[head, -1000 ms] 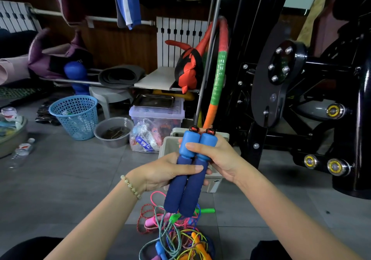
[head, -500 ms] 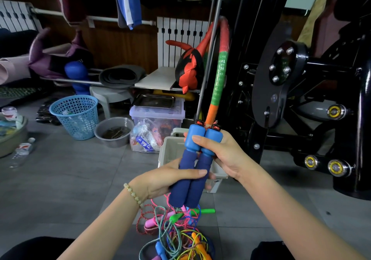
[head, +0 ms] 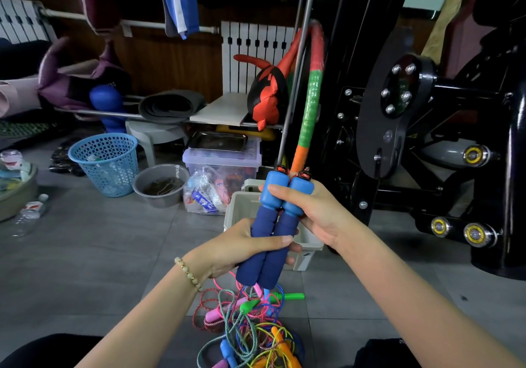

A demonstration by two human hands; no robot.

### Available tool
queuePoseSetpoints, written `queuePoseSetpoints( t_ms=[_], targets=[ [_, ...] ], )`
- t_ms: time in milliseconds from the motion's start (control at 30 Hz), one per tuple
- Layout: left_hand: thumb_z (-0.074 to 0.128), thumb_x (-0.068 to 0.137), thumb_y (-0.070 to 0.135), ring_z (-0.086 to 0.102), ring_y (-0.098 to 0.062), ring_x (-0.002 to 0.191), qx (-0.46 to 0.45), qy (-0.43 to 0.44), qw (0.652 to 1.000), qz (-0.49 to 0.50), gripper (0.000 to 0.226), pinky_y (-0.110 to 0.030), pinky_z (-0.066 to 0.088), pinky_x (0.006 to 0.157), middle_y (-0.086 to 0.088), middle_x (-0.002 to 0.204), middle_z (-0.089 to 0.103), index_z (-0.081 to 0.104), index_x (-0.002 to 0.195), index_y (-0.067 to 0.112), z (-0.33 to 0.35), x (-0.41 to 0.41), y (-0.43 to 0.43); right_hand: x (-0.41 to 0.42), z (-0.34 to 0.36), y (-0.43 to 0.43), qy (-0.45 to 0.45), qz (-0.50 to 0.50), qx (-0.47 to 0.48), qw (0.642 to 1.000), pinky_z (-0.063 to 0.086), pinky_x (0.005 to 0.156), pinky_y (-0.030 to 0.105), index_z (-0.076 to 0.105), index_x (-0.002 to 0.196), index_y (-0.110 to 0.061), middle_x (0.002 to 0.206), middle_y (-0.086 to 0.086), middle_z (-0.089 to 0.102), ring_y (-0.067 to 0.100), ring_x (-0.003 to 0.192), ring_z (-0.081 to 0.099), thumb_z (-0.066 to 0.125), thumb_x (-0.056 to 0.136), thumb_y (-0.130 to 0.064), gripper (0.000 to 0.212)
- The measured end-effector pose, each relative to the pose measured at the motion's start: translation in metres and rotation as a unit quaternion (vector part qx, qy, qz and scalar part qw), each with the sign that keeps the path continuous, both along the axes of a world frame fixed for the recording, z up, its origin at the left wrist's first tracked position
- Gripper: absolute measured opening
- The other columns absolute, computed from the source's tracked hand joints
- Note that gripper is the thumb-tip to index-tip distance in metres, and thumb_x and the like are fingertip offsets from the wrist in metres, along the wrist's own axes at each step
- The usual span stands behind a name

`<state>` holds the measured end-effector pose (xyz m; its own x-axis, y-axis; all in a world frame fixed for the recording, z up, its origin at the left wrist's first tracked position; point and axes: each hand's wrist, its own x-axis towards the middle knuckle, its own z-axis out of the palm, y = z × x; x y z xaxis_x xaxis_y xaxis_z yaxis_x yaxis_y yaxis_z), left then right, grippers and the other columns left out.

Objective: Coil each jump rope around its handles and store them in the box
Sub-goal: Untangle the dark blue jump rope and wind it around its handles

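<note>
Grey floor, rope tangle (head: 250,330) below — both hands grip paired blue handles (head: 273,231) upright, left hand (head: 242,251) low, right hand (head: 310,208) high, likely steadying for coiling.

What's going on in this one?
A person holds two blue jump-rope handles upright, side by side. The left hand grips their dark foam lower part; the right hand grips the lighter tops. No cord is wound around them. More ropes lie tangled on the floor below; the grey box stands behind the hands.
</note>
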<state>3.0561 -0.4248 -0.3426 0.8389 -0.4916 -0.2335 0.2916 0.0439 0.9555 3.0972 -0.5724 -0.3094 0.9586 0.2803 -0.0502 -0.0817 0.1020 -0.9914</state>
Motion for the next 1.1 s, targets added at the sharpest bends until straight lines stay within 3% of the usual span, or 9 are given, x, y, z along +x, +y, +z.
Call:
queuePoseSetpoints(
  t_ms=[133, 300, 400, 633, 700, 800, 1000, 1067, 1100],
  targets=[
    [0.062, 0.085, 0.015, 0.065, -0.032, 0.107, -0.071, 0.047, 0.996, -0.039, 0.038, -0.035, 0.055, 0.086, -0.016, 0.121, 0.065, 0.055, 0.122, 0.007, -0.001, -0.003, 0.009, 0.001, 0.002, -0.002, 0.004, 0.006, 0.015, 1.000, 0.048, 0.096, 0.045, 0.066, 0.100, -0.005, 0.109, 0.017, 0.069, 0.032, 0.104, 0.065, 0.072, 0.067, -0.020, 0.037],
    [0.061, 0.086, 0.029, 0.069, -0.028, 0.092, -0.005, 0.024, 0.999, -0.040, 0.035, -0.038, 0.056, 0.086, -0.014, 0.110, 0.070, 0.059, 0.116, 0.009, -0.004, -0.001, 0.009, 0.000, -0.001, -0.002, 0.005, 0.002, 0.038, 0.999, 0.049, 0.094, 0.045, 0.066, 0.096, -0.009, 0.108, 0.018, 0.068, 0.029, 0.100, 0.065, 0.070, 0.066, -0.020, 0.031],
    [0.061, 0.078, 0.030, 0.070, -0.024, 0.083, 0.010, -0.002, 1.000, -0.009, 0.041, -0.036, 0.058, 0.081, -0.013, 0.102, 0.072, 0.061, 0.110, 0.004, -0.004, 0.000, 0.004, 0.001, -0.002, 0.000, 0.024, 0.001, 0.105, 0.994, 0.051, 0.091, 0.042, 0.067, 0.092, -0.014, 0.104, 0.011, 0.070, 0.026, 0.095, 0.066, 0.069, 0.066, -0.014, 0.025],
    [0.061, 0.077, 0.022, 0.071, -0.019, 0.084, -0.067, 0.045, 0.997, 0.019, 0.036, -0.028, 0.058, 0.074, -0.015, 0.099, 0.073, 0.060, 0.109, 0.005, -0.002, -0.003, -0.002, -0.003, -0.008, 0.006, 0.037, 0.009, 0.090, 0.995, 0.044, 0.096, 0.053, 0.070, 0.094, -0.014, 0.099, 0.005, 0.072, 0.027, 0.098, 0.065, 0.071, 0.065, -0.014, 0.029],
    [0.066, 0.083, 0.019, 0.071, -0.021, 0.090, -0.111, 0.063, 0.991, 0.030, 0.031, -0.027, 0.057, 0.076, -0.017, 0.104, 0.071, 0.061, 0.110, 0.005, -0.003, -0.003, -0.002, 0.000, -0.006, 0.005, 0.025, 0.007, 0.119, 0.992, 0.050, 0.092, 0.047, 0.068, 0.094, -0.012, 0.098, 0.005, 0.072, 0.023, 0.093, 0.067, 0.068, 0.069, -0.009, 0.025],
    [0.068, 0.082, 0.019, 0.071, -0.024, 0.091, -0.088, 0.048, 0.995, 0.019, 0.032, -0.031, 0.058, 0.076, -0.015, 0.107, 0.071, 0.060, 0.112, 0.010, -0.001, -0.003, -0.003, 0.002, -0.007, 0.004, 0.008, 0.011, 0.116, 0.993, 0.053, 0.090, 0.043, 0.066, 0.100, -0.009, 0.099, 0.008, 0.071, 0.023, 0.092, 0.068, 0.065, 0.074, -0.007, 0.026],
    [0.060, 0.087, 0.006, 0.070, -0.017, 0.067, -0.027, 0.009, 0.999, 0.035, 0.016, -0.029, 0.059, 0.063, -0.005, 0.082, 0.073, 0.062, 0.102, 0.006, -0.001, 0.000, -0.009, 0.003, -0.008, 0.002, -0.008, 0.016, 0.132, 0.991, 0.051, 0.093, 0.045, 0.067, 0.096, -0.016, 0.101, 0.002, 0.073, 0.020, 0.098, 0.067, 0.066, 0.071, -0.016, 0.025],
    [0.059, 0.087, 0.006, 0.069, -0.016, 0.065, -0.033, 0.000, 0.998, 0.047, 0.011, -0.028, 0.058, 0.062, -0.003, 0.078, 0.073, 0.063, 0.097, 0.006, 0.001, 0.001, -0.009, 0.004, -0.012, -0.001, 0.016, 0.051, 0.108, 0.993, 0.048, 0.094, 0.053, 0.067, 0.102, -0.016, 0.107, 0.007, 0.070, 0.025, 0.093, 0.064, 0.069, 0.073, -0.033, 0.034],
    [0.058, 0.087, 0.006, 0.069, -0.015, 0.064, -0.044, 0.000, 0.997, 0.058, 0.009, -0.027, 0.058, 0.060, -0.002, 0.076, 0.073, 0.063, 0.094, 0.006, 0.002, 0.002, -0.009, 0.003, -0.017, -0.001, 0.040, 0.086, 0.085, 0.992, 0.051, 0.083, 0.050, 0.065, 0.107, -0.015, 0.102, 0.008, 0.071, 0.024, 0.083, 0.061, 0.070, 0.070, -0.047, 0.049]
  ],
)
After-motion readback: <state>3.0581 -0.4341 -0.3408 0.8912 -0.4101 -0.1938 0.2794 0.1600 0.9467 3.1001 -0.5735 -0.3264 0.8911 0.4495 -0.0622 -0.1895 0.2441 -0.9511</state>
